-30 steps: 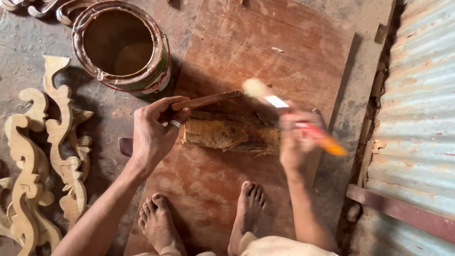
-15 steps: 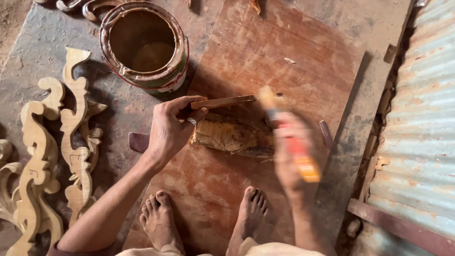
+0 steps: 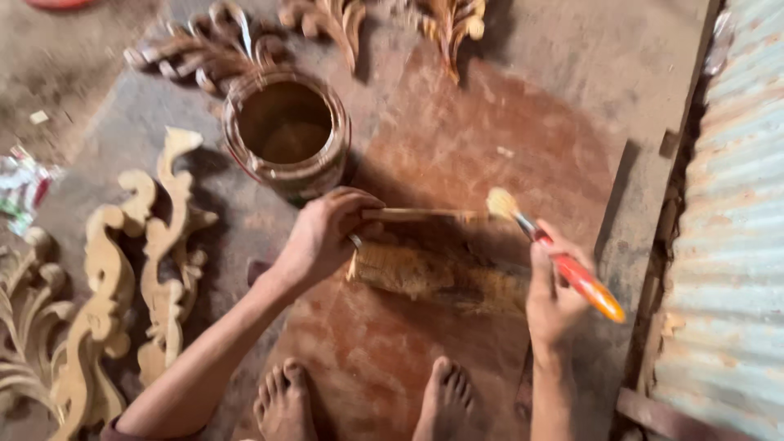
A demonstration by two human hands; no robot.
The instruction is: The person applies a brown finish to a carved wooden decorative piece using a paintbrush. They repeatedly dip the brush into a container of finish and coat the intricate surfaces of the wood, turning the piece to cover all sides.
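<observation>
My left hand (image 3: 327, 233) grips one end of a thin wooden strip (image 3: 425, 215), held level above a reddish-brown board (image 3: 425, 343). My right hand (image 3: 551, 294) holds a paintbrush (image 3: 555, 257) with a red and orange handle; its pale bristles touch the strip's right end. Under the strip lies a rough, stained block of wood (image 3: 433, 278). An open tin of brown liquid (image 3: 286, 135) stands just beyond my left hand.
Pale carved scroll pieces (image 3: 122, 286) lie on the ground at left. Darker carved pieces (image 3: 212, 45) lie at the top, beyond the tin. A corrugated metal sheet (image 3: 727, 204) runs along the right. My bare feet (image 3: 367, 404) rest on the board's near end.
The view has tilted up, showing more ground beyond the tin. My right hand has swung the brush from a blurred stroke back to the strip's right end. My left hand still holds the strip.
</observation>
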